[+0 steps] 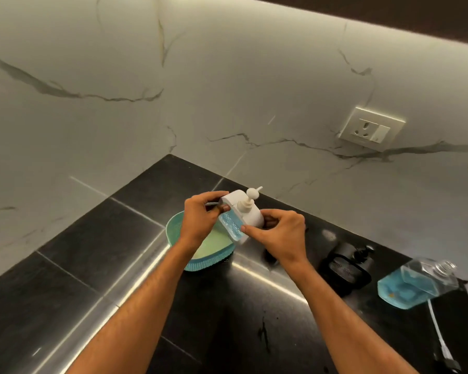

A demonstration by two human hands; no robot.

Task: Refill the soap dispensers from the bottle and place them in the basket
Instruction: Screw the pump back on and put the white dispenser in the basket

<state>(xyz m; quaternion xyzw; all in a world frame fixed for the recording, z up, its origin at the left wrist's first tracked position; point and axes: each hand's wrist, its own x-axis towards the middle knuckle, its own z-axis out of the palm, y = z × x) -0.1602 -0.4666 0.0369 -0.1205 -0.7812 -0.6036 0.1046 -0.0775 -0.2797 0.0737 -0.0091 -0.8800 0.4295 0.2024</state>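
Hands (200, 217) around white, blue-filled dispenser (241, 214)

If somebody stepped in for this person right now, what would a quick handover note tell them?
Left hand and right hand: both grip the white dispenser, held tilted over the basket.
White dispenser: pump on, blue soap visible in its window, so it looks refilled.
Black dispenser: on the counter, right of the basket; its fill level is not visible.
Bottle: far right, lying on its side, partly full.
Left: set the white dispenser in the basket, then deal with the black one.
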